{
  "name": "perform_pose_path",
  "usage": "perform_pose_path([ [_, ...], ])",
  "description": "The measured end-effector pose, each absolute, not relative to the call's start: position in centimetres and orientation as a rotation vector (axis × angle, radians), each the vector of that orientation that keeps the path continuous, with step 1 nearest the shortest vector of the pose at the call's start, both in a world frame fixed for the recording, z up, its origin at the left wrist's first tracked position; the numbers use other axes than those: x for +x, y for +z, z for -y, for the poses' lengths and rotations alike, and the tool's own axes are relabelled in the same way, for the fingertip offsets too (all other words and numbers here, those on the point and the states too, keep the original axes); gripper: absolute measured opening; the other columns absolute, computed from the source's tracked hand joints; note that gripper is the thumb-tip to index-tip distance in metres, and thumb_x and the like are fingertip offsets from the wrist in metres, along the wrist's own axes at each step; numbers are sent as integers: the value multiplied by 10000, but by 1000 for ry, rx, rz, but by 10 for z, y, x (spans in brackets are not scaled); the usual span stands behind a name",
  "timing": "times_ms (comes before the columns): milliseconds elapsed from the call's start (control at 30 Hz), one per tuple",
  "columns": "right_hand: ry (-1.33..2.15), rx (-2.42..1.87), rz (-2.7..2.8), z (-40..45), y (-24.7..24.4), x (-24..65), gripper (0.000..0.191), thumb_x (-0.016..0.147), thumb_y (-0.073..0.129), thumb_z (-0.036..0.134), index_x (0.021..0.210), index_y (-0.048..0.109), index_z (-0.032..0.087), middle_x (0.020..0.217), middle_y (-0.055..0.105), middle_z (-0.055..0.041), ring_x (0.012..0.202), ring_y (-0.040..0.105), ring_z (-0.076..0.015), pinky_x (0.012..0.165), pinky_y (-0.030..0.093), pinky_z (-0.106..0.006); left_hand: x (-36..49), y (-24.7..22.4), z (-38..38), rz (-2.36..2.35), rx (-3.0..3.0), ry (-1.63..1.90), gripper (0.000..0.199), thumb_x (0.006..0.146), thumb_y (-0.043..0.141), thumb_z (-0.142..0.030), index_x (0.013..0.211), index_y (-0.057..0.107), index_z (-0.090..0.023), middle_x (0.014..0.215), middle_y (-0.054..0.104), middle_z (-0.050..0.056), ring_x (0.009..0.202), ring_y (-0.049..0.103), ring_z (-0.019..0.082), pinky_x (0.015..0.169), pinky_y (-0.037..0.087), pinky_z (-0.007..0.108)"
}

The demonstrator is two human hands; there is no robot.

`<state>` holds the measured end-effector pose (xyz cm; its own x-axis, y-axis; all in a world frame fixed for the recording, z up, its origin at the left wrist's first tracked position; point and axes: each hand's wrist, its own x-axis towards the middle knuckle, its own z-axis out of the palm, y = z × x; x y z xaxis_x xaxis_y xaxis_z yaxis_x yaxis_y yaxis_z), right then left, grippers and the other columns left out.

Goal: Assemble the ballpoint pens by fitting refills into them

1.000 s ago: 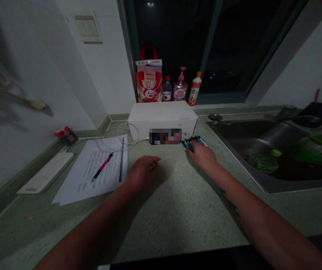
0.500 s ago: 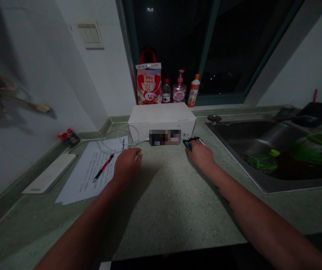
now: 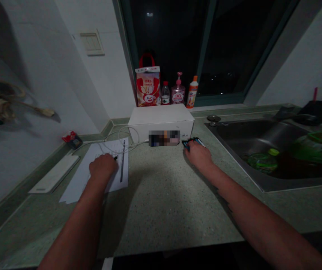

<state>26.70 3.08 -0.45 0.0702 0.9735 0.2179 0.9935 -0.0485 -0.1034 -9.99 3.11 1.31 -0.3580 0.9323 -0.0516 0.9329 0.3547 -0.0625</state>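
Observation:
My left hand (image 3: 102,167) lies curled over a sheet of printed paper (image 3: 116,176) and covers most of a red pen (image 3: 115,158), whose dark tip shows past my fingers. My right hand (image 3: 199,155) rests at the back of the green speckled countertop (image 3: 161,202), with its fingers closed over a bundle of blue and black pens (image 3: 193,141). The bundle lies just right of a white cardboard box (image 3: 161,120), and my fingers hide part of it.
A blurred flat item (image 3: 164,138) leans on the box, and a white cable (image 3: 127,134) loops beside it. A white board (image 3: 54,174) lies left of the paper. A steel sink (image 3: 256,142) holding green items lies right. Several bottles and a red-handled bag (image 3: 148,88) stand behind the box.
My left hand has moved left from the paper's edge and now covers the red pen. My right hand stays on the pen bundle.

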Motion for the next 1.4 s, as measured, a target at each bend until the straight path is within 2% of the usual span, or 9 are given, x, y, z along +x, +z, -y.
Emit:
perform_pose_path([
  [267,45,-1631,2175,-11,3,246,235,1008,495,285,1060,705,193,1089,724,-87,990,682,-243,792,495,-321,-47,17,-18,-2265,2151,237,290,915,495,-245,1131,665,-151,1140,673,170,918,698,295,775,518,376],
  [433,226,-1180,2402,2,-6,223,359,1001,565,293,1349,579,207,1273,667,-101,1150,624,-228,934,481,-339,-6,-2,2,-1396,2377,771,203,914,525,-166,1045,676,-201,1017,662,67,905,653,208,796,518,319],
  [567,348,-1219,2524,2,-15,216,188,1002,540,225,1093,702,193,1046,729,-91,1000,666,-221,850,477,-330,7,-21,12,-1216,2267,867,127,926,579,-201,1006,677,-202,972,683,46,854,655,185,754,529,299],
  [700,643,-1199,2282,-9,-27,226,212,1004,535,310,1070,716,220,971,741,-50,879,665,-188,776,459,-299,3,-24,9,-1321,2239,843,176,934,601,-237,1075,703,-207,962,722,46,855,682,201,766,545,319],
  [800,1040,-1201,2014,-18,-33,236,283,981,520,400,953,705,188,680,629,9,629,565,-142,607,413,-256,-2,-22,4,-1353,2276,832,215,950,579,-234,1101,731,-215,1001,753,53,920,704,221,837,551,343],
  [900,1281,-1189,1843,-24,-37,240,346,930,545,489,853,672,177,596,531,41,526,452,-113,526,355,-241,-3,-21,2,-1378,2267,810,245,962,561,-242,1120,747,-219,1038,775,55,956,719,237,874,555,355],
  [1167,1232,-1184,1839,-22,-42,239,313,919,576,422,1024,739,176,703,660,1,546,499,-118,513,374,-239,-5,-15,0,-1411,2069,692,281,940,549,-272,1090,780,-216,1027,796,53,940,731,234,888,557,352],
  [1333,900,-1107,2000,-20,-30,241,231,949,583,337,1027,753,201,952,756,-60,845,670,-186,762,494,-299,-5,-14,-1,-1379,1906,646,343,967,471,-310,1072,771,-181,737,749,28,673,679,195,696,535,311],
  [1400,863,-1108,2037,-19,-27,240,242,947,606,351,1082,743,205,995,755,-65,824,672,-181,752,499,-296,-4,-17,-1,-1380,1888,664,322,956,490,-299,1078,763,-180,748,749,31,689,677,198,692,528,310],
])
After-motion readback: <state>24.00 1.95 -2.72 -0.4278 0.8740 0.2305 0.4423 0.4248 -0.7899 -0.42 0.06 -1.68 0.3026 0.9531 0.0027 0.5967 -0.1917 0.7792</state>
